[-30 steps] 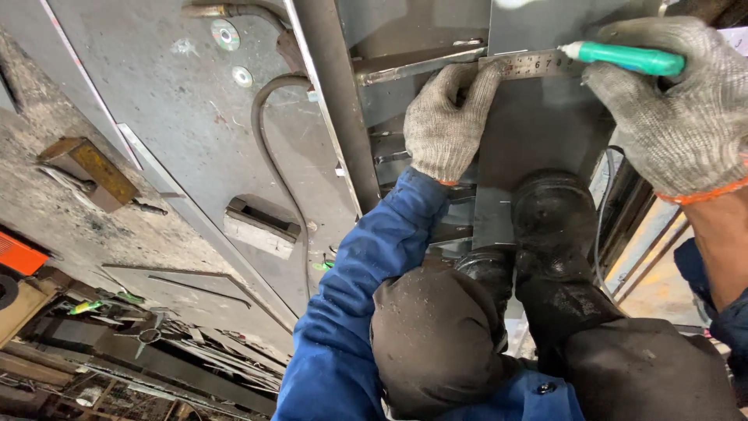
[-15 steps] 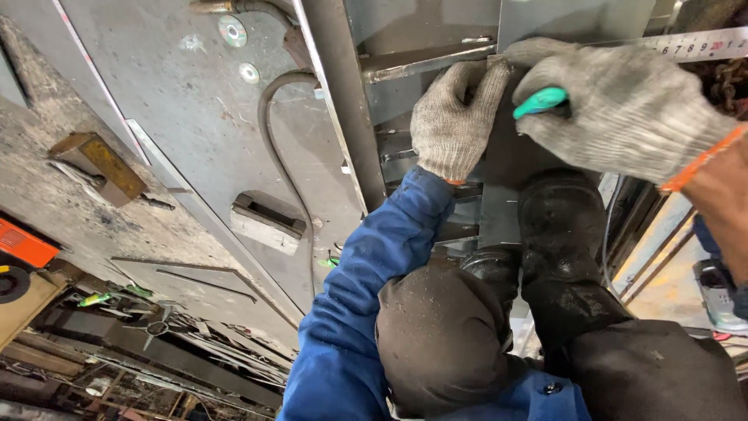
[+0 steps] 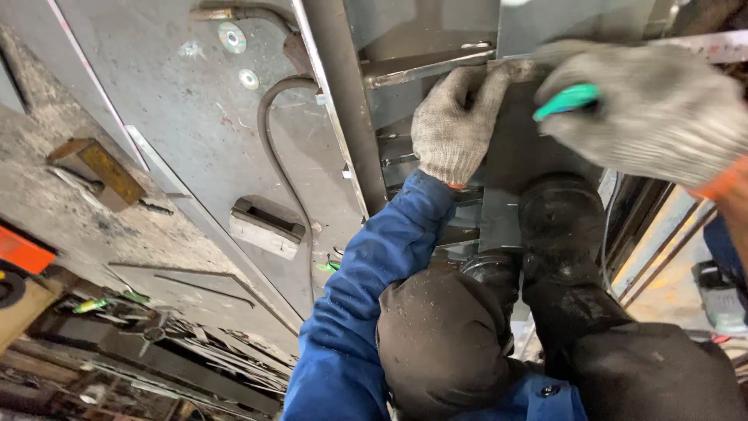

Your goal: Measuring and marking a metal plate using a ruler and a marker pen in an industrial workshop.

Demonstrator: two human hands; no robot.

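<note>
The left hand (image 3: 456,125) presses the ruler (image 3: 514,68) flat on the dark plate (image 3: 514,148); the right hand (image 3: 654,109), grip closed on the green marker (image 3: 567,100), should trace along its edge steadily.

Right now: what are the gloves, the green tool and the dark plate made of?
Gloves, left hand and right hand: grey knit fabric by the weave, soiled, orange cuffs. Green tool: smooth, probably plastic; blurred, so uncertain. Dark plate: likely steel, flat, dull grey, scuffed.
</note>
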